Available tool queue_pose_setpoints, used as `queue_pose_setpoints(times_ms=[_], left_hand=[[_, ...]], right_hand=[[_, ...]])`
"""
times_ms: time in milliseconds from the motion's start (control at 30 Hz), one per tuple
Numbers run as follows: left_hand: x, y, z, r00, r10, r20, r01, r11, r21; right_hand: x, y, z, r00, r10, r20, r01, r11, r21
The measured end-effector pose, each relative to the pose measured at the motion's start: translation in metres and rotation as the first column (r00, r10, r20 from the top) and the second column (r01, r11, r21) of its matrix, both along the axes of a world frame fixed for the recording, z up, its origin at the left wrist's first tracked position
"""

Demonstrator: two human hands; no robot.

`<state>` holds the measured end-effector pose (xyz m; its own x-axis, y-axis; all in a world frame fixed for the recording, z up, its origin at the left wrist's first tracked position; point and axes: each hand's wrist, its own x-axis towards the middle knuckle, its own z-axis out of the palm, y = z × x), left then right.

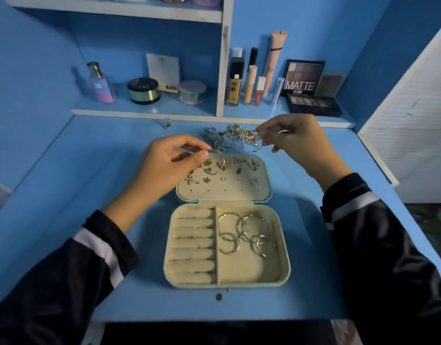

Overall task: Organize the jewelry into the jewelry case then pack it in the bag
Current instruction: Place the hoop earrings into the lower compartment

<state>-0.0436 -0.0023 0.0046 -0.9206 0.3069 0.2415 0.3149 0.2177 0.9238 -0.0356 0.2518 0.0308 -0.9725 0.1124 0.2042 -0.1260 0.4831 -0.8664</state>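
An open cream jewelry case (284, 265) lies on the blue desk. Its lid panel (214, 192) holds several stud earrings. Several hoop earrings (247, 232) lie in the right compartment, beside bare ring rolls (193, 245). A tangled jewelry pile (229, 138) sits behind the case. My left hand (169, 160) hovers over the lid's far left corner and pinches something thin between thumb and fingers. My right hand (296, 140) pinches a thin silver piece (260, 145) at the pile's right edge. No bag is in view.
A lone ring (167, 123) lies near the back of the desk. Two small dark bits (218, 297) sit before the case. Behind the desk, a shelf (144, 110) carries a perfume bottle (100, 83), round compacts, cosmetic tubes (249, 83) and eyeshadow palettes (311, 103).
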Motion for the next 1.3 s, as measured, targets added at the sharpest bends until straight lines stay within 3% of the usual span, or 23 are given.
queue_pose_setpoints(times_ms=[100, 167, 300, 433, 633, 900, 1033, 1133, 1300], left_hand=[[0.03, 0.007, 0.007, 0.981, -0.181, 0.066, 0.183, 0.983, -0.019], [0.048, 0.011, 0.01, 0.964, -0.259, 0.06, 0.265, 0.956, -0.123], [0.071, 0.017, 0.013, 0.929, -0.371, -0.013, 0.337, 0.858, -0.387], [0.08, 0.021, 0.016, 0.894, -0.447, 0.013, 0.376, 0.735, -0.565], [0.085, 0.026, 0.024, 0.866, -0.496, 0.063, 0.414, 0.641, -0.646], [0.089, 0.022, 0.019, 0.842, -0.535, 0.064, 0.428, 0.592, -0.683], [0.089, 0.02, 0.016, 0.845, -0.533, 0.029, 0.415, 0.621, -0.665], [0.086, 0.014, 0.013, 0.87, -0.491, -0.041, 0.369, 0.705, -0.605], [0.066, -0.001, -0.005, 0.909, -0.28, -0.309, 0.092, 0.857, -0.507]], right_hand=[[0.023, 0.004, -0.002, 1.0, -0.013, 0.015, 0.014, 1.0, -0.014], [0.037, 0.005, -0.001, 1.0, -0.012, 0.029, 0.012, 1.0, -0.028], [0.062, 0.007, 0.002, 0.999, -0.009, 0.044, 0.011, 1.0, -0.03], [0.079, 0.007, 0.005, 0.998, 0.01, 0.057, -0.009, 1.0, -0.029], [0.095, 0.008, 0.005, 0.997, 0.048, 0.066, -0.046, 0.999, -0.023], [0.105, 0.003, 0.004, 0.993, 0.068, 0.099, -0.066, 0.997, -0.03], [0.107, 0.001, 0.004, 0.987, 0.118, 0.107, -0.115, 0.993, -0.033], [0.108, 0.001, 0.004, 0.977, 0.175, 0.12, -0.171, 0.984, -0.043], [0.111, 0.0, 0.006, 0.921, 0.326, 0.214, -0.336, 0.942, 0.012]])
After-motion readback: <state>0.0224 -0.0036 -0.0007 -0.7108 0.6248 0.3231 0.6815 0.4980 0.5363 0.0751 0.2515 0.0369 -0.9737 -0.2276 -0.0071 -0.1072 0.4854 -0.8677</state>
